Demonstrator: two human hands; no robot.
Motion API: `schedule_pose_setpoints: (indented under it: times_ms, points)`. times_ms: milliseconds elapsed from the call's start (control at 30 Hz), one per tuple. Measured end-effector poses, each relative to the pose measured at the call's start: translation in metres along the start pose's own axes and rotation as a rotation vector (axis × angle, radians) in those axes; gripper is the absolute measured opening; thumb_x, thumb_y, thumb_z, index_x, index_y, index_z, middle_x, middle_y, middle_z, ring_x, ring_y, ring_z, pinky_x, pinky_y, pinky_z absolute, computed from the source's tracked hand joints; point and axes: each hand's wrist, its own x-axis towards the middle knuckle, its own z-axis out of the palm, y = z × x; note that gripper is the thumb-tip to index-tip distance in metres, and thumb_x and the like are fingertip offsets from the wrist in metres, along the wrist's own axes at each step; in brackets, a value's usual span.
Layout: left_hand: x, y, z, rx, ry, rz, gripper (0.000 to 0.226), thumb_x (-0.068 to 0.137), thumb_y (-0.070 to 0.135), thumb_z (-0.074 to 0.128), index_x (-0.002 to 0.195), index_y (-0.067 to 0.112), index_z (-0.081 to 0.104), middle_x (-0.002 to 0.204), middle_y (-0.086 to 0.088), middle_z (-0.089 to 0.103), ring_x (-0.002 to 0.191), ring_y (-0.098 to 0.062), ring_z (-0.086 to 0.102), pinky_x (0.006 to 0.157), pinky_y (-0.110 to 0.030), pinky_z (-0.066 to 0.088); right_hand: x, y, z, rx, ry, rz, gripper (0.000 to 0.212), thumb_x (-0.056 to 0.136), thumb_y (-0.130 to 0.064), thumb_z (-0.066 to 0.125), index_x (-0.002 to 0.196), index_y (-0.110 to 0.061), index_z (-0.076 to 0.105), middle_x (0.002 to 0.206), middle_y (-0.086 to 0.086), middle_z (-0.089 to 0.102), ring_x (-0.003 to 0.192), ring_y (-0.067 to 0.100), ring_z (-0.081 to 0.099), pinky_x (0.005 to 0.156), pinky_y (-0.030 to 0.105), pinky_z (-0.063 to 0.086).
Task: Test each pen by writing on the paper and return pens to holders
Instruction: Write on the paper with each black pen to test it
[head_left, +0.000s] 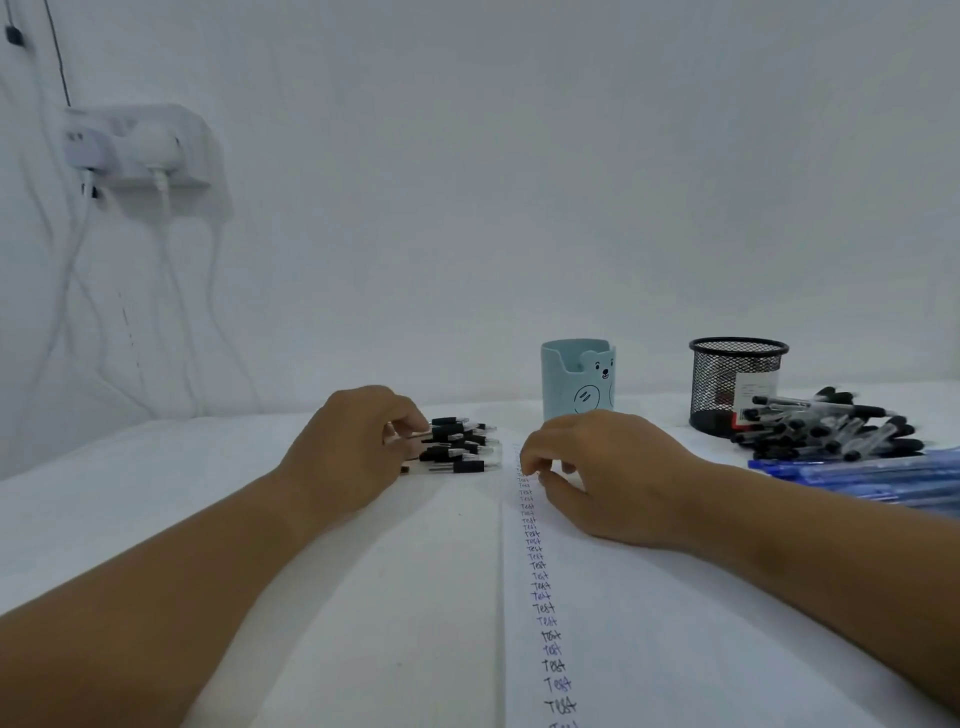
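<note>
A small bundle of black-capped pens lies on the white table left of the paper. My left hand covers their clear barrels, its curled fingers and thumb closed round them. The white paper carries a long column of the word "Test". My right hand rests on the paper's far end with fingers loosely curled; I see no pen in it. Behind stand two holders: a light blue bear cup and a black mesh cup. No pens show above either rim.
A loose heap of black-capped pens lies at the right beside the mesh cup, with blue pens just in front of it. A white wall socket box with hanging cables is mounted at the far left.
</note>
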Motion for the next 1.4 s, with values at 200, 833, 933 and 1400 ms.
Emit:
schedule_pose_setpoints:
  times_ms: [200, 833, 933, 1400]
  points:
    - [-0.002, 0.033, 0.001, -0.057, 0.0, 0.274, 0.02, 0.088, 0.014, 0.075, 0.102, 0.028, 0.078, 0.086, 0.017, 0.064, 0.079, -0.004, 0.062, 0.069, -0.011, 0.042, 0.007, -0.004, -0.001, 0.035, 0.225, -0.004, 0.036, 0.096, -0.04, 0.058, 0.129, -0.027, 0.061, 0.125, -0.013, 0.062, 0.117, 0.013, 0.053, 0.085, 0.033, 0.048]
    - [-0.004, 0.054, -0.012, -1.421, -0.39, -0.568, 0.045, 0.093, 0.041, 0.049, 0.117, 0.013, 0.073, 0.109, -0.016, 0.072, 0.089, -0.029, 0.07, 0.071, -0.035, 0.061, 0.009, 0.019, 0.008, -0.022, 0.174, 0.156, 0.025, 0.103, -0.042, 0.044, 0.111, -0.03, 0.064, 0.094, 0.003, 0.061, 0.085, 0.03, 0.056, 0.068, 0.034, 0.038]
    - [-0.005, 0.057, -0.009, -1.424, -0.323, -0.565, 0.04, 0.09, 0.034, 0.051, 0.11, 0.006, 0.071, 0.1, -0.017, 0.074, 0.085, -0.027, 0.072, 0.07, -0.031, 0.062, 0.008, 0.017, 0.006, -0.02, 0.171, 0.148, 0.025, 0.103, -0.041, 0.045, 0.112, -0.029, 0.065, 0.094, 0.002, 0.06, 0.086, 0.029, 0.055, 0.068, 0.034, 0.036]
    - [-0.005, 0.061, 0.0, -1.082, -0.343, -0.467, 0.036, 0.102, 0.05, 0.047, 0.13, 0.03, 0.059, 0.112, -0.011, 0.075, 0.092, -0.026, 0.068, 0.084, -0.039, 0.057, 0.015, 0.014, 0.004, 0.23, 0.248, 0.337, 0.023, 0.092, -0.023, 0.057, 0.069, -0.02, 0.053, 0.066, -0.002, 0.061, 0.065, 0.018, 0.054, 0.062, 0.033, 0.047]
